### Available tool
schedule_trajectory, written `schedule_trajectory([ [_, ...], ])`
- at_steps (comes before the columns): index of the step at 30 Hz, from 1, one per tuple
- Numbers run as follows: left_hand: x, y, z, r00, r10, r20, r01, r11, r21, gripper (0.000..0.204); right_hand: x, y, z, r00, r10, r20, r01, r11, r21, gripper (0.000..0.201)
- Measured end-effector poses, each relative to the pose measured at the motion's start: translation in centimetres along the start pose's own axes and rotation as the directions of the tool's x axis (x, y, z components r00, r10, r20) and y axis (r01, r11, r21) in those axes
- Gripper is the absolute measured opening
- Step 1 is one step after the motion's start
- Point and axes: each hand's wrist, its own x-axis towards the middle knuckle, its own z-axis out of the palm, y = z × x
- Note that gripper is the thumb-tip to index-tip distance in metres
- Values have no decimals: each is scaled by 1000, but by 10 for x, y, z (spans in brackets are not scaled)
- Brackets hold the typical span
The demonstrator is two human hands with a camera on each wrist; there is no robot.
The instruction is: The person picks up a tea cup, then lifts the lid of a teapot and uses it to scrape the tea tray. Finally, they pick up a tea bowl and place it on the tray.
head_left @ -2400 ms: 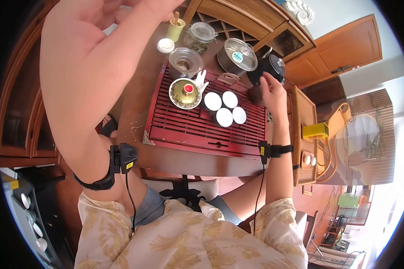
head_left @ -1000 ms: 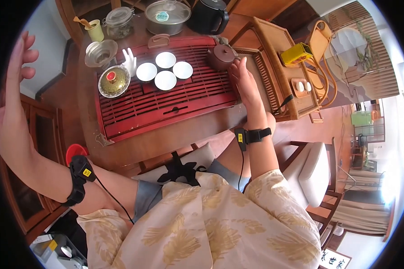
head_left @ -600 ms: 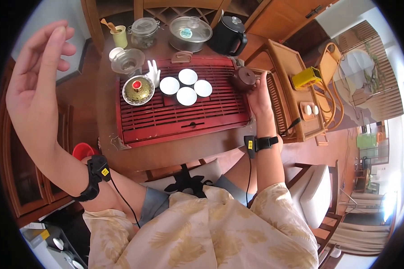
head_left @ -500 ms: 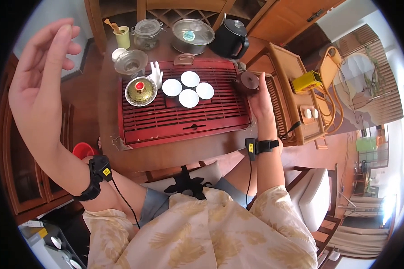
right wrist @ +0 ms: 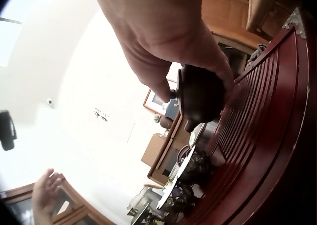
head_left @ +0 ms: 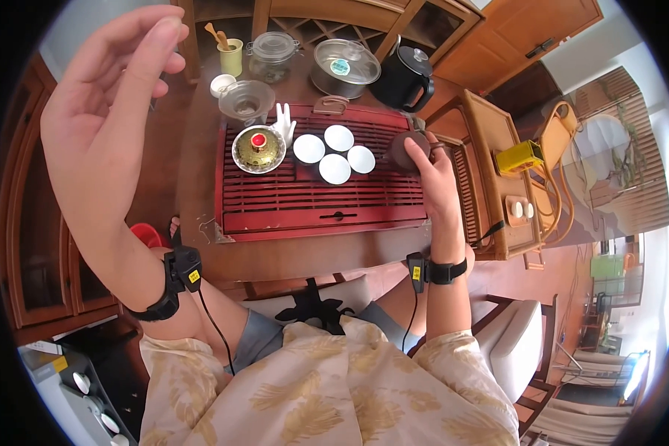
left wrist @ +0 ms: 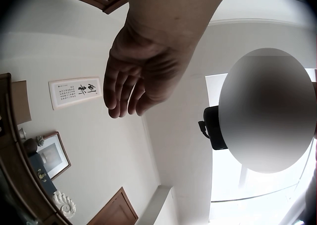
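Note:
At the right end of the red slatted tea tray [head_left: 320, 217], my right hand [head_left: 442, 186] grips a dark brown teapot [head_left: 403, 153] by its handle side. In the right wrist view the thumb reaches the lid knob of the teapot [right wrist: 203, 94], and the spout points away from the hand. My left hand [head_left: 104, 97] is raised at the upper left, away from the table, fingers loosely bent and holding nothing. White cups [head_left: 334, 169] stand grouped mid-tray. Left of them are a lidded gold-green bowl [head_left: 259, 152] with a red knob and a white hand-shaped figure [head_left: 285, 123].
Behind the tray stand a glass strainer bowl [head_left: 247, 100], a lidded glass jar [head_left: 273, 56], a steel pot [head_left: 346, 70] and a black kettle [head_left: 405, 78]. A wicker side table [head_left: 490, 167] bearing a yellow tin [head_left: 519, 157] is close on the right.
My right hand came down from above the tray to the teapot; its fingers, lately straight beside it, now hold it with the thumb over the lid. The left arm moved outward to the left.

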Motion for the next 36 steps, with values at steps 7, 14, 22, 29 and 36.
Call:
schedule_trajectory([
  [7,-1,-2,-1,1000,1,-26,-2,999,-41,25,-11,-23,32,972,-228,-62,191,913,-359,77],
  [14,-2,-1,-4,1000,20,-9,-20,999,-38,25,-9,-23,42,915,-403,11,344,767,-541,71],
  [22,-1,1,-5,1000,29,10,-28,998,-49,25,-17,-35,50,903,-428,39,362,711,-602,70],
  [29,-2,-1,-5,1000,21,7,-21,997,-68,25,-14,-47,49,870,-490,60,409,647,-643,68],
  [36,-1,-1,-5,1000,28,2,-28,997,-65,25,-22,-84,54,813,-577,75,466,567,-680,67],
])
